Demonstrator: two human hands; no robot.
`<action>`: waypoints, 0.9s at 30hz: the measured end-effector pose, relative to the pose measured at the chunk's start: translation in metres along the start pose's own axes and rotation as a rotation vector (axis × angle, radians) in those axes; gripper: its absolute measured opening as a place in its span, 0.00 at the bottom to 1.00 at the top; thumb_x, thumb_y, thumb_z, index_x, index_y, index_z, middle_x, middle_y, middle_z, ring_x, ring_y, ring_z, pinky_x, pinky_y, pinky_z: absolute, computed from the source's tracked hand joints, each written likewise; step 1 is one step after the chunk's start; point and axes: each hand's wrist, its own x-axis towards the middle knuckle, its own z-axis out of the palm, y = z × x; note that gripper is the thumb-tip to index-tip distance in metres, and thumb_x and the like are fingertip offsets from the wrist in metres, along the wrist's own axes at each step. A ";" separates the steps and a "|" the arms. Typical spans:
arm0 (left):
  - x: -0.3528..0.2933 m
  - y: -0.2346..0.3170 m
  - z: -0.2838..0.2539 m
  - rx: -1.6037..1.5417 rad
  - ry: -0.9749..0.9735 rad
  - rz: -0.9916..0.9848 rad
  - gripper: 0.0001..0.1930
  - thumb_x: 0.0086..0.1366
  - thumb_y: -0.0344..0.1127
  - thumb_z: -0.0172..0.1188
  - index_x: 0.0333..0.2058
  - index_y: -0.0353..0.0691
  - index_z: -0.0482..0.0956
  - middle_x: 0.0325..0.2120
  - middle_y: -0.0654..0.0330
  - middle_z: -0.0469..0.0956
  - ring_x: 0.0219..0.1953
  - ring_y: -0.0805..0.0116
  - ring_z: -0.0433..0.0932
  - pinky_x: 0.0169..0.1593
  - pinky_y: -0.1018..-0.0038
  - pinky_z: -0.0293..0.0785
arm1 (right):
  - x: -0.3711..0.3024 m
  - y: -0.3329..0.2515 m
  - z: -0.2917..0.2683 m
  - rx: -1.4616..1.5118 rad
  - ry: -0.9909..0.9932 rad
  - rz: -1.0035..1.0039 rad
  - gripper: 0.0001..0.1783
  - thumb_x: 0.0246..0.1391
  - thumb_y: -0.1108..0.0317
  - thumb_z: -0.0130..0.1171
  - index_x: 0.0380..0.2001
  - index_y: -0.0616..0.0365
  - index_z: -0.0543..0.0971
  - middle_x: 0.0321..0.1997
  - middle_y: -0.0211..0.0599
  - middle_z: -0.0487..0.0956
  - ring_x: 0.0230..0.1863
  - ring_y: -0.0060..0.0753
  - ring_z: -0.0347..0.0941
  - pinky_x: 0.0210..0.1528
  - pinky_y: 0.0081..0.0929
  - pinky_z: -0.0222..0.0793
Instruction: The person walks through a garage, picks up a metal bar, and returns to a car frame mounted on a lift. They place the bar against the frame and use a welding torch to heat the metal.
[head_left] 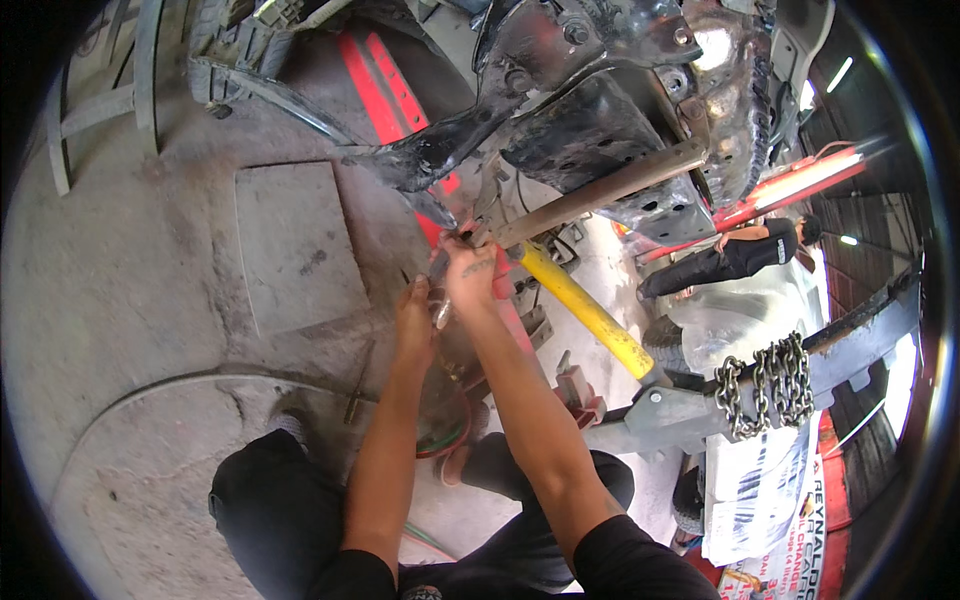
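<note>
My right hand (468,272) is closed, fingers wrapped at the lower end of a brown metal pipe (605,196) that slopes up to the black vehicle frame; a dark piece (439,266) shows beside the fingers. What it grips is mostly hidden. Just left and lower, my left hand (414,312) is closed too, with a thin dark tip above its fingers and a small shiny part between the hands. The held thing cannot be made out. Right of my hands, a yellow hydraulic cylinder (588,308) slants down. Above them is a black frame arm (440,150).
Chain (765,385) wraps a grey steel beam (660,418) at right. Red perforated rails (385,90) lie beyond my hands. A grey flat plate (300,245) is on the floor at left, with a hose (150,398) curving nearby. Another person (740,255) stands at far right.
</note>
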 end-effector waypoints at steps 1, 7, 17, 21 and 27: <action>0.001 -0.001 -0.002 0.008 0.012 0.042 0.21 0.74 0.53 0.47 0.39 0.38 0.74 0.23 0.62 0.74 0.22 0.70 0.74 0.22 0.70 0.69 | 0.002 0.000 0.003 0.038 0.019 -0.035 0.05 0.56 0.75 0.56 0.28 0.67 0.76 0.24 0.37 0.79 0.23 0.32 0.75 0.29 0.29 0.68; -0.004 -0.004 0.005 0.010 0.076 0.167 0.27 0.72 0.59 0.49 0.44 0.36 0.76 0.33 0.61 0.77 0.30 0.73 0.74 0.32 0.72 0.70 | -0.001 -0.015 0.005 -0.315 0.014 -0.112 0.08 0.55 0.72 0.54 0.31 0.62 0.81 0.25 0.35 0.82 0.30 0.38 0.78 0.40 0.36 0.69; -0.002 0.004 0.012 0.111 0.077 0.228 0.24 0.74 0.51 0.50 0.47 0.31 0.75 0.37 0.60 0.78 0.37 0.70 0.75 0.42 0.72 0.71 | 0.001 -0.014 0.007 -0.304 0.074 -0.104 0.05 0.56 0.70 0.57 0.32 0.60 0.79 0.25 0.38 0.80 0.31 0.39 0.77 0.36 0.36 0.70; -0.002 -0.003 0.009 -0.047 0.039 0.137 0.19 0.73 0.45 0.54 0.46 0.31 0.75 0.38 0.59 0.78 0.34 0.70 0.76 0.37 0.72 0.73 | -0.001 -0.032 0.000 0.246 0.129 0.198 0.04 0.58 0.72 0.58 0.34 0.60 0.74 0.27 0.36 0.78 0.25 0.32 0.75 0.30 0.29 0.68; 0.020 -0.029 -0.019 0.101 0.017 0.158 0.13 0.74 0.40 0.53 0.41 0.34 0.74 0.30 0.60 0.78 0.25 0.70 0.75 0.25 0.72 0.70 | -0.002 -0.035 -0.002 0.341 0.108 0.240 0.07 0.59 0.70 0.59 0.37 0.58 0.72 0.30 0.34 0.77 0.27 0.30 0.75 0.31 0.30 0.68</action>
